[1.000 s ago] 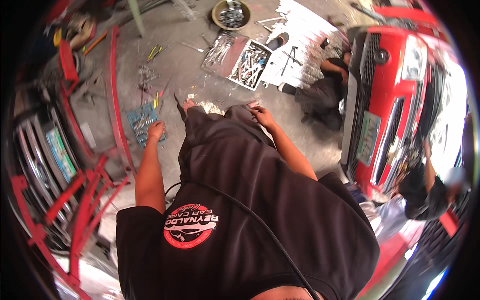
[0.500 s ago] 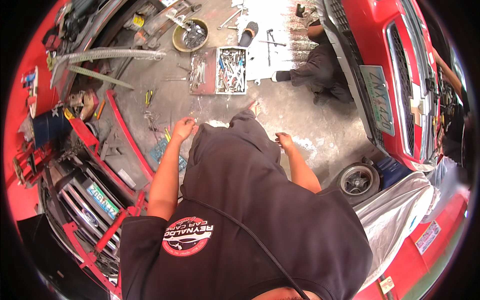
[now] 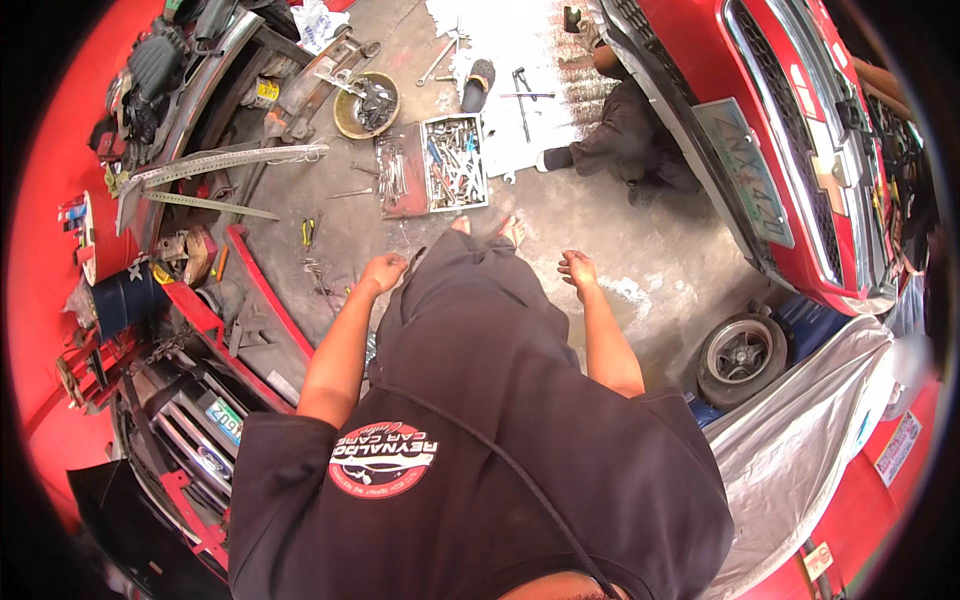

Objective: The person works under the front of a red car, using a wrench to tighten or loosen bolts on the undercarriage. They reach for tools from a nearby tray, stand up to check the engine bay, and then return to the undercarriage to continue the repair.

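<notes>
I stand in a black shirt and dark shorts, my bare feet [image 3: 487, 228] on the concrete floor. My left hand [image 3: 383, 272] hangs at my left hip with its fingers curled; a thin dark tool [image 3: 415, 258] seems to stick out of it toward my shorts. At my right side, my right hand [image 3: 577, 268] holds nothing, its fingers loosely apart. An open tray of wrenches [image 3: 455, 165] with a red lid [image 3: 395, 178] lies on the floor just ahead of my feet.
A red car front [image 3: 790, 150] fills the right, with another person [image 3: 625, 140] crouched at its bumper. A small wheel [image 3: 742, 352] and a grey cover [image 3: 800, 450] lie at lower right. Left: red frame bars [image 3: 260, 300], metal strips [image 3: 230, 155], a bowl of parts [image 3: 368, 103], a blue drum [image 3: 125, 295].
The view has swung so the car sits further right and the tool tray nearer centre. My left hand has come away from the tools on the floor to my hip.
</notes>
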{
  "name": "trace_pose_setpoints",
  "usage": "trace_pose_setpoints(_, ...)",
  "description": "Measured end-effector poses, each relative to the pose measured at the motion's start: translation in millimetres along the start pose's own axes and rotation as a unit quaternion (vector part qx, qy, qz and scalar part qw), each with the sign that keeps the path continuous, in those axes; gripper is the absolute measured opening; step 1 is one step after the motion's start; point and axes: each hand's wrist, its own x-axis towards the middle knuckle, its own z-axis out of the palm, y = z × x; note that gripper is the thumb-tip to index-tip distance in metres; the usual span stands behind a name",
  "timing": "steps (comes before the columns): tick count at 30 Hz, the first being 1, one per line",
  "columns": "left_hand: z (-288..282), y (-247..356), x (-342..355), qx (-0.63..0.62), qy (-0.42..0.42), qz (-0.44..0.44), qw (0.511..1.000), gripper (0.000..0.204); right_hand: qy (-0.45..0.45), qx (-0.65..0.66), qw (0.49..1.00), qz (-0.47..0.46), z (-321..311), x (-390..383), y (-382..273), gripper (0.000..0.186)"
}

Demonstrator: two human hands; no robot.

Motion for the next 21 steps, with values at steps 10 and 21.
trace_pose_setpoints(10,-4,35,81,-0.072,-0.021,-0.022,0.997,0.056,0.079,0.038,0.995,0.055,-17,-35,75,0.042)
trace_pose_setpoints(21,-3,38,168,-0.061,-0.046,0.097,0.992,0.048,0.134,0.044,0.989,0.036,8,-108,61,0.039)
